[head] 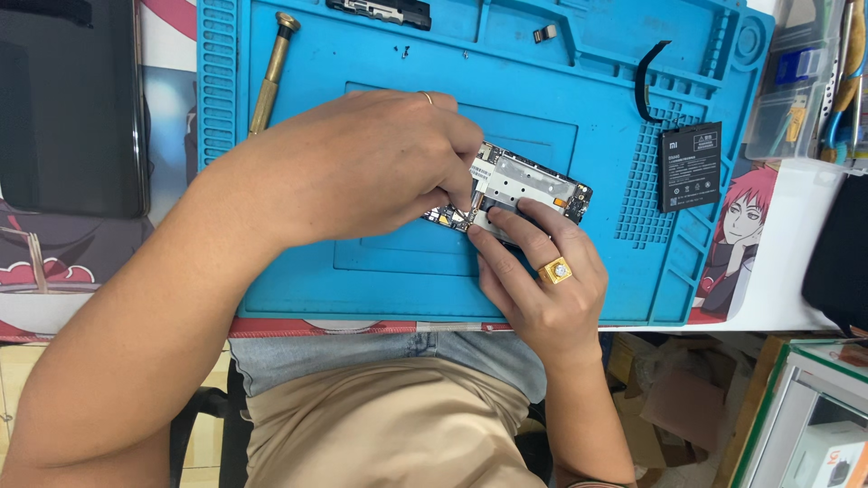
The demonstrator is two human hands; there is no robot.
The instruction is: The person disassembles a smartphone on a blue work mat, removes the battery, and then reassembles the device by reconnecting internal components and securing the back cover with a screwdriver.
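An opened phone [529, 181] with its inner metal shield and circuit board exposed lies in the middle of a blue repair mat [380, 262]. My left hand [362, 163] covers the phone's left end, fingertips pinched at the board; whatever it grips is hidden. My right hand [538, 271], wearing a gold ring, holds the phone's near edge from below with the thumb and forefinger pressed on it.
A brass-handled screwdriver [271, 68] lies at the mat's upper left. A black battery [690, 166] rests on the mat's right edge, beside a curved black strip [640, 81]. A black phone part [380, 11] and small screws sit at the top. Plastic boxes [796, 90] stand at the right.
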